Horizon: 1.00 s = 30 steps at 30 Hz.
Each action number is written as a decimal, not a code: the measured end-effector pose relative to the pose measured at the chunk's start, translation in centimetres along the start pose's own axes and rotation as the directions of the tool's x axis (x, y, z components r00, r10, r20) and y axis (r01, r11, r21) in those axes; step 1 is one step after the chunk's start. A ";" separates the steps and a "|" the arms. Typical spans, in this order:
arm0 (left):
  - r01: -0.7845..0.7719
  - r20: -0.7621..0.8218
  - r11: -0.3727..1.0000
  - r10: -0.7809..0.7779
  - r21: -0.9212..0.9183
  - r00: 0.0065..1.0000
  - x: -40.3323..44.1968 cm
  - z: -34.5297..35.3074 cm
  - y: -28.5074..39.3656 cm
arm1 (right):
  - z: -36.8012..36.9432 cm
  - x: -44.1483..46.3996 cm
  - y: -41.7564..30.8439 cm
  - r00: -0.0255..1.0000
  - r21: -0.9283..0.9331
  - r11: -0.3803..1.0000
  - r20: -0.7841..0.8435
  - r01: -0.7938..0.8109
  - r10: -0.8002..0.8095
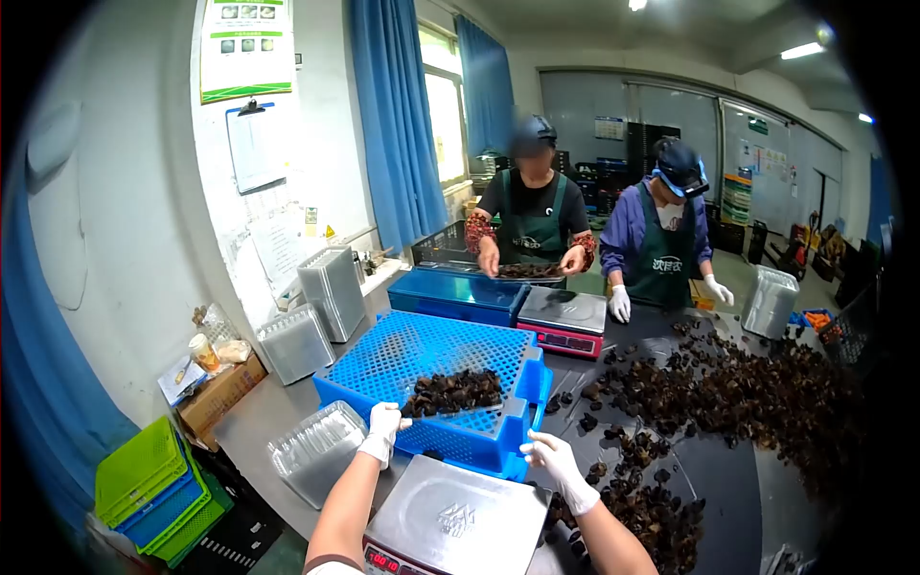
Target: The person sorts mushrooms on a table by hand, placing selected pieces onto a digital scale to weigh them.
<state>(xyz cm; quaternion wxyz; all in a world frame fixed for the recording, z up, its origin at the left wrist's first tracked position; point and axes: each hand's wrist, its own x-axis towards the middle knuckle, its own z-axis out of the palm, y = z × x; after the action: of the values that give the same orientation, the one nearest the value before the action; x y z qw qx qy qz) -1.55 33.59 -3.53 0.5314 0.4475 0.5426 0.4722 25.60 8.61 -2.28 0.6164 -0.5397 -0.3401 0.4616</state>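
Note:
A clear plastic tray of dark, curled wood ear mushrooms [454, 393] rests on the blue perforated crate [369, 347]. My left hand [384, 427], in a white glove, is closed on the tray's near left corner. My right hand [562, 464], also gloved, is held by the crate's near right corner, fingers apart and nothing in them. Below and between my hands stands a scale [458, 516] with a bare metal top and lit red digits. Stacked clear trays [321, 450] stand left of my left hand.
Loose wood ear mushrooms [728, 388] cover the table's right side. Across the table, one person [529, 211] holds a filled tray behind a blue bin [458, 295]; another [661, 225] stands by a second scale [563, 311]. Green and blue crates [158, 489] are stacked at lower left.

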 end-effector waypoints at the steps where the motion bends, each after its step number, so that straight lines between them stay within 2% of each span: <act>1: 0.001 0.019 1.000 -0.001 -0.012 1.000 3.8 -0.3 -1.5 | -0.4 -1.1 -0.2 1.000 -0.003 1.000 0.001 0.001 -0.001; 3: 0.019 0.005 0.998 -0.019 -0.064 1.000 6.7 0.3 -1.2 | -1.5 -2.9 0.2 1.000 0.017 1.000 0.014 -0.001 0.001; 5: 0.025 -0.052 0.971 -0.039 -0.237 0.998 7.6 1.3 -0.5 | -2.4 -4.8 0.1 0.999 0.034 0.999 0.005 -0.034 0.033; 6: -0.008 -0.105 0.983 -0.011 -0.182 0.994 7.3 1.9 0.0 | -3.0 -5.4 0.5 1.000 0.032 0.999 0.001 -0.027 0.027; 7: -0.001 -0.045 0.947 -0.014 -0.322 0.999 6.9 1.6 0.2 | -3.7 -6.1 0.8 0.999 0.031 0.999 -0.001 -0.033 0.034; 8: -0.155 -0.067 0.988 0.153 -0.025 0.986 6.4 1.3 0.2 | -4.3 -6.8 0.9 1.000 0.022 0.999 -0.003 -0.030 0.030; 9: -0.295 -0.036 0.914 0.316 0.277 0.948 6.1 0.9 0.0 | -4.9 -7.7 1.0 1.000 0.016 1.000 -0.006 -0.027 0.027; 10: -0.449 0.035 0.786 0.482 0.425 0.876 4.4 -0.2 0.7 | -5.3 -9.0 1.0 0.998 -0.003 0.999 -0.034 -0.044 0.044; 11: -0.474 0.081 0.789 0.484 0.390 0.872 2.1 -1.2 1.6 | -6.0 -10.3 1.4 0.997 0.005 0.999 -0.060 -0.053 0.054; 12: -0.503 0.153 0.719 0.496 0.480 0.855 1.0 -3.0 1.7 | -6.6 -11.6 1.5 0.993 -0.016 0.997 -0.093 -0.069 0.067; 13: -0.598 0.209 0.613 0.587 0.517 0.782 0.5 -5.1 0.7 | -7.3 -13.0 1.7 0.989 -0.036 0.996 -0.128 -0.085 0.080; 14: -0.607 0.241 0.541 0.598 0.583 0.764 -2.0 -6.8 1.5 | -8.3 -14.4 2.4 0.986 -0.078 0.995 -0.157 -0.061 0.048; 15: -0.544 0.276 0.461 0.527 0.701 0.803 -4.3 -9.0 2.2 | -9.2 -15.9 3.0 0.982 -0.119 0.992 -0.189 -0.039 0.016; 16: -0.543 0.359 0.158 0.596 0.825 0.719 -5.4 -11.5 1.8 | -9.9 -17.4 3.1 0.968 -0.102 0.993 -0.248 -0.062 0.035; 17: -0.482 0.345 0.044 0.642 0.875 0.684 -6.7 -13.7 1.1 | -10.9 -18.7 4.3 0.945 -0.066 0.995 -0.322 -0.075 0.050; 18: -0.401 0.305 0.022 0.611 0.916 0.731 -7.9 -15.4 1.0 | -11.5 -19.9 4.6 0.928 -0.068 0.995 -0.369 -0.074 0.044; 19: -0.355 0.277 0.003 0.620 0.935 0.734 -8.1 -17.4 0.1 | -11.8 -21.1 4.9 0.909 -0.072 0.995 -0.415 -0.075 0.038; 20: -0.342 0.229 0.104 0.563 0.934 0.794 -8.2 -18.9 -0.1 | -12.2 -22.2 5.0 0.894 -0.049 0.997 -0.447 -0.060 0.032; 23: -0.466 0.239 0.268 0.590 0.843 0.771 -7.2 -21.0 -1.2 | -13.2 -24.6 5.4 0.859 -0.050 0.997 -0.511 -0.065 0.031; 25: -0.444 0.155 0.427 0.560 0.788 0.814 -6.7 -21.2 -1.0 | -13.1 -25.9 5.1 0.853 -0.058 0.996 -0.522 -0.073 0.032; 27: -0.430 0.176 0.478 0.488 0.766 0.855 -5.2 -22.4 -1.3 | -13.3 -27.1 5.2 0.856 -0.082 0.995 -0.517 -0.061 0.010; 29: -0.360 0.190 0.677 0.315 0.642 0.930 -3.4 -23.7 -1.0 | -13.8 -28.3 5.1 0.885 -0.156 0.987 -0.465 -0.048 -0.030; 30: -0.287 0.196 0.719 0.210 0.633 0.958 -2.5 -24.3 -0.5 | -13.5 -29.0 4.7 0.870 -0.118 0.992 -0.492 -0.039 -0.025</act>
<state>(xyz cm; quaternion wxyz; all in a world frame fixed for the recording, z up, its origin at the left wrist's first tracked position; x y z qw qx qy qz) -25.75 30.10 -3.91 0.3019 0.6989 0.5781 0.2937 27.07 -23.29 -7.13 0.6463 -0.6778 -0.1979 0.2891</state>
